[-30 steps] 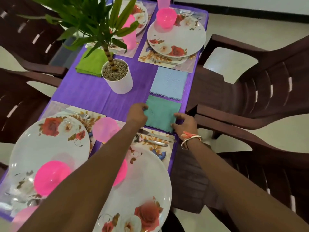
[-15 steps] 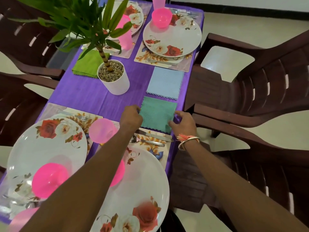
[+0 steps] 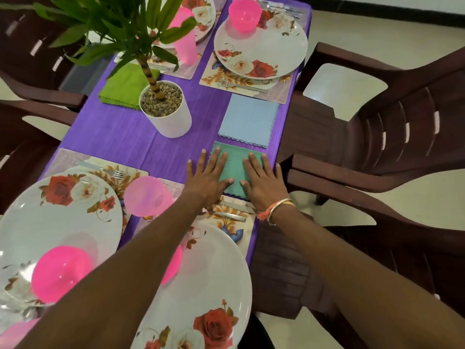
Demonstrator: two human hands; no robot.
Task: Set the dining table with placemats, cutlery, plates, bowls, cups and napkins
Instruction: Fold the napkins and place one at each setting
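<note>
step: napkins, I'd say | left hand [image 3: 207, 177] and right hand [image 3: 263, 181] both flat, fingers spread, pressing green napkin [image 3: 235, 167] onto desk [image 3: 120, 139] | next: probably lift straight off, no dragging

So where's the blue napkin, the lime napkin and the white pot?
blue napkin [image 3: 247, 120], head view, its middle.
lime napkin [image 3: 120, 86], head view, its bare middle.
white pot [image 3: 171, 124], head view, its front wall.

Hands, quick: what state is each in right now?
Left hand: open, fingers straight, pressing flat on the teal napkin at its left edge.
Right hand: open, fingers straight, pressing flat on the same napkin.
</note>
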